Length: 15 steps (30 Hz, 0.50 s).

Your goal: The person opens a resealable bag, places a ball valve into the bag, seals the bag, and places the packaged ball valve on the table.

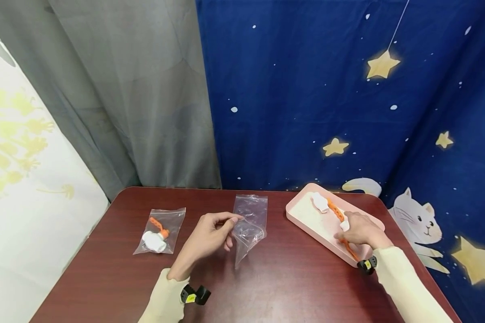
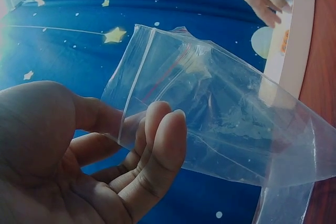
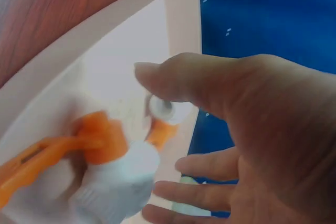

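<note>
My left hand (image 1: 211,235) pinches a clear zip-seal bag (image 2: 226,124) between thumb and fingers; the bag hangs thin, with nothing seen inside. At the right, my right hand (image 1: 361,229) reaches over the pink tray (image 1: 313,229). Its thumb and fingers are spread apart beside a white-and-orange plastic piece (image 3: 107,177) with a lever-like orange arm, shaped like a small tap. Nothing sits between its fingers in the right wrist view. Another white-and-orange piece (image 1: 320,202) lies toward the tray's far left end.
On the table's left lies a sealed clear bag (image 1: 177,220) with a similar white-and-orange piece (image 1: 155,241) inside. A flat clear bag (image 1: 251,205) appears to lie behind the held one. Grey and blue curtains (image 1: 275,112) hang behind the brown table (image 1: 262,291).
</note>
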Motion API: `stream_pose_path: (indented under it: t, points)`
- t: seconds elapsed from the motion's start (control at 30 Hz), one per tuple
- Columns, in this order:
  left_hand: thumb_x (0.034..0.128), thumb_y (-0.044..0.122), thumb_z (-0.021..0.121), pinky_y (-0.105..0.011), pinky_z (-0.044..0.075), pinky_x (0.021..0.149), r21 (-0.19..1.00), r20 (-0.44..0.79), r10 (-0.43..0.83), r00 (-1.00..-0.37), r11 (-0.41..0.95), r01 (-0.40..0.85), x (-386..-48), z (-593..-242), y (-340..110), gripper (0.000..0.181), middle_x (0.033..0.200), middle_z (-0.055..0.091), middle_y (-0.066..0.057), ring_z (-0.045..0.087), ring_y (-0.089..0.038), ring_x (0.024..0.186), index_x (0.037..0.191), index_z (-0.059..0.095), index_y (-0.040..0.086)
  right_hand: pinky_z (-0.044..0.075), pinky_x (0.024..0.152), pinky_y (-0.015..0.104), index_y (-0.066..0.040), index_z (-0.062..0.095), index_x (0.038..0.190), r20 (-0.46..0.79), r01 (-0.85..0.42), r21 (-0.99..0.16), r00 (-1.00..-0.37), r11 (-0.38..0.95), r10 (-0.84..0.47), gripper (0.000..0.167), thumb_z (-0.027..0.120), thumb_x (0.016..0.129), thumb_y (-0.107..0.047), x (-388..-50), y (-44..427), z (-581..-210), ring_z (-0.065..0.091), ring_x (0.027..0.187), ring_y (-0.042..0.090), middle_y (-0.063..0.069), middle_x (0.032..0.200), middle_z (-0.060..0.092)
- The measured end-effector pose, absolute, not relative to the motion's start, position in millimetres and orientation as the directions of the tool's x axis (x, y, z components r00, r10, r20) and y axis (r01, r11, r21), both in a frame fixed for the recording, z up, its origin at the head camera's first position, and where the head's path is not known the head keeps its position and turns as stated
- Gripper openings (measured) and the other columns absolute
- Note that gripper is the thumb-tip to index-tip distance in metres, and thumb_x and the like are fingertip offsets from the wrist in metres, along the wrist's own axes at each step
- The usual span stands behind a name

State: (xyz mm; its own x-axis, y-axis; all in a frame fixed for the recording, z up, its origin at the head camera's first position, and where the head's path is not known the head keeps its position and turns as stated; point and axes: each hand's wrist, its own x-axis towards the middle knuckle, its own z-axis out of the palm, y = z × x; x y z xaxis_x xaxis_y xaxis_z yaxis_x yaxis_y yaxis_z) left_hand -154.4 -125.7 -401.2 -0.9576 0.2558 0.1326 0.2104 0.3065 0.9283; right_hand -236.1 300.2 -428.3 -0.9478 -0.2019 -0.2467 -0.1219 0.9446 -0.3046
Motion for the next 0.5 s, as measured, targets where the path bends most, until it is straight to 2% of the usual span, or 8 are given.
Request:
stream_pose_path:
  t: [0.07, 0.13, 0.33, 0.5]
  points:
    - [0.1048, 0.013, 0.058, -0.039, 0.060, 0.052, 0.929, 0.129, 0.254, -0.959, 0.308, 0.206, -154, -401, -126, 0.024, 0.068, 0.067, -0.019, 0.064, -0.016, 0.050, 0.119, 0.073, 0.003, 0.049, 0.086, 0.047, 0.016, 0.051, 0.132, -0.286, -0.097, -0.286, -0.941, 0.953, -0.181, 0.078, 0.081, 0.083, -0.037, -239, 302, -430, 0.057, 0.096, 0.034, 0.028, 0.113, 0.063]
    - [0.1050, 0.013, 0.057, -0.036, 0.059, 0.051, 0.926, 0.126, 0.253, -0.959, 0.316, 0.205, -154, -401, -126, 0.024, 0.067, 0.067, -0.018, 0.064, -0.015, 0.049, 0.119, 0.074, 0.004, 0.046, 0.080, 0.042, 0.015, 0.054, 0.126, -0.308, -0.088, -0.262, -0.936, 0.961, -0.170, 0.074, 0.083, 0.082, -0.037, -243, 303, -433, 0.055, 0.089, 0.030, 0.020, 0.101, 0.063]
    - [0.1054, 0.014, 0.057, -0.032, 0.058, 0.052, 0.917, 0.122, 0.256, -0.959, 0.340, 0.208, -154, -401, -125, 0.023, 0.063, 0.067, -0.012, 0.064, -0.016, 0.049, 0.118, 0.075, 0.008, 0.047, 0.073, 0.037, 0.009, 0.060, 0.112, -0.344, -0.034, -0.222, -0.932, 0.975, -0.111, 0.064, 0.087, 0.078, -0.038, -247, 301, -439, 0.055, 0.081, 0.026, 0.012, 0.089, 0.061]
    - [0.1051, 0.014, 0.058, -0.031, 0.057, 0.051, 0.920, 0.123, 0.260, -0.958, 0.332, 0.209, -153, -400, -125, 0.023, 0.063, 0.067, -0.014, 0.064, -0.016, 0.049, 0.118, 0.075, 0.006, 0.039, 0.060, 0.030, -0.001, 0.061, 0.091, -0.369, 0.045, -0.217, -0.929, 0.975, -0.039, 0.046, 0.086, 0.078, -0.036, -245, 298, -443, 0.051, 0.069, 0.022, 0.008, 0.074, 0.051]
